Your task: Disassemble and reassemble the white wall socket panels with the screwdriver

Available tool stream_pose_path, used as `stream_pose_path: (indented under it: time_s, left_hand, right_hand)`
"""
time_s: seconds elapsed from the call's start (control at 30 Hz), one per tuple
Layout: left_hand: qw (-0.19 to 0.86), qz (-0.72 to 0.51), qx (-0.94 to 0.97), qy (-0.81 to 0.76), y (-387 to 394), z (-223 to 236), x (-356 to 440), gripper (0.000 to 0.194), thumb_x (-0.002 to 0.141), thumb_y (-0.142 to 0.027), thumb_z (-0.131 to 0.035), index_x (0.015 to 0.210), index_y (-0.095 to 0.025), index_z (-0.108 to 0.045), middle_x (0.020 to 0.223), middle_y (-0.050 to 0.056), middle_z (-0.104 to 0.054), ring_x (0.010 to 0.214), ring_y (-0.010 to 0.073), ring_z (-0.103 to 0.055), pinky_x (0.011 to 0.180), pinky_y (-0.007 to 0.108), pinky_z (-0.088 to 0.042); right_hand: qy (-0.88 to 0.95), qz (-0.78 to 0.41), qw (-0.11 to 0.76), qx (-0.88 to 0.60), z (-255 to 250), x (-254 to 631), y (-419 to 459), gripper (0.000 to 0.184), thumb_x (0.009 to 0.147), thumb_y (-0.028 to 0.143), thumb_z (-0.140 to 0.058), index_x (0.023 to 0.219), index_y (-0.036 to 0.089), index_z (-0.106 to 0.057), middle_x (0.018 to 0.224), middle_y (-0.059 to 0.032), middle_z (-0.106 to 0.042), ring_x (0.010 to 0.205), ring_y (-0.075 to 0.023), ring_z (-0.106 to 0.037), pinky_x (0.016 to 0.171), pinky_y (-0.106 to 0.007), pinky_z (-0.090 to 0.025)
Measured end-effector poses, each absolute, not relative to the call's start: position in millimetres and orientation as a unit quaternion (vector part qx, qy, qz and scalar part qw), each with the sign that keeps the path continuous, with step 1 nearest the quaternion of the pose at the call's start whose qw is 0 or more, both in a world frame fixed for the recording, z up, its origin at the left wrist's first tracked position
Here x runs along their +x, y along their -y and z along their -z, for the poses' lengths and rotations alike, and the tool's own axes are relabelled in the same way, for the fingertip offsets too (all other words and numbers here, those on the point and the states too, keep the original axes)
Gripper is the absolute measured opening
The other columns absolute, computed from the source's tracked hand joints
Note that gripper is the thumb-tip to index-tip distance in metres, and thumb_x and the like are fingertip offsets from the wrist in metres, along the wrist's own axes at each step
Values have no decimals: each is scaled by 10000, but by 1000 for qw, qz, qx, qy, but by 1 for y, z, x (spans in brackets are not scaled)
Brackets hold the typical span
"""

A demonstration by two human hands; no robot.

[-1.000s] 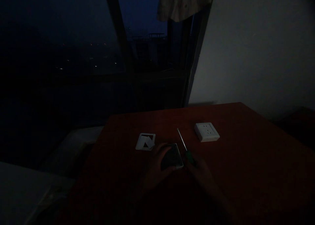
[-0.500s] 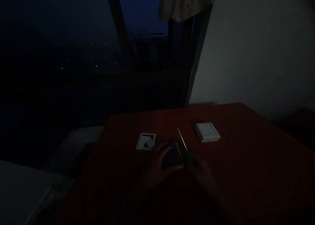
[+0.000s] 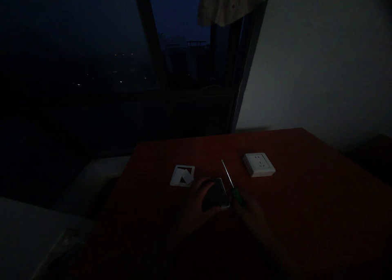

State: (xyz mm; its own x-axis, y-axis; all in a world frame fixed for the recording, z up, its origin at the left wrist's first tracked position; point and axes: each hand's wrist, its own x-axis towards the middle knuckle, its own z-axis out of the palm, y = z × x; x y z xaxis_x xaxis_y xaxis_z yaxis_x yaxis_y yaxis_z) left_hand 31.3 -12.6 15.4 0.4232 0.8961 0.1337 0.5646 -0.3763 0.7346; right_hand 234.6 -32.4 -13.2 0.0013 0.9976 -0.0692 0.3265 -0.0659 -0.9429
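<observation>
Dim light leaves much of both hands in shadow. My left hand [image 3: 196,204] is closed around the left side of a small square box with a dark inside and a pale rim, seemingly a wall socket box [image 3: 217,195]. In my right hand [image 3: 249,210] is a screwdriver [image 3: 237,195] by its green handle; the metal shaft points away from me, up and to the left, its tip clear of the box. Beyond my left hand lies a white frame plate [image 3: 175,178] with a loose white piece [image 3: 187,176] across its opening.
A white wall socket on its box [image 3: 259,164] sits on the reddish table [image 3: 306,182], right of the screwdriver. Behind the table are a dark window [image 3: 196,80] and a pale wall [image 3: 315,67]. A cloth [image 3: 231,4] hangs at the top.
The whole view has shifted very slightly. Both hands keep their hold on the box and the screwdriver, with no clear movement between them.
</observation>
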Motion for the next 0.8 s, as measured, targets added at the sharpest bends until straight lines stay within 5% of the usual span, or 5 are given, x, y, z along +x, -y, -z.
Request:
stream_pose_path:
  time_s: [0.3,0.53,0.8]
  left_hand:
    - [251,-270,801,-472,16,-13,28,653,762,-315,-722,1348,-284,-435,1450,69,-373,1322,281,-369,1091,467,-345]
    - [48,-187,759,-622,9,-12,-56,349,906,-303,-474,1236,-230,-560,1301,78,-544,1189,274,-514,1000,455,-436]
    - [30,-91,764,-638,7,-22,-114,363,898,-270,-386,1163,-200,-625,1242,76,-605,1124,259,-572,971,411,-463]
  right_hand:
    - [558,-436,385,-592,13,235,32,244,806,394,-526,800,173,-629,759,-23,-649,707,-182,-582,629,-245,-443]
    - [551,-460,385,-580,11,236,34,266,811,416,-532,841,177,-644,790,-25,-672,738,-191,-606,650,-256,-462]
    - [553,-447,382,-590,5,234,33,282,804,438,-532,794,177,-639,763,-29,-665,706,-185,-599,630,-251,-457]
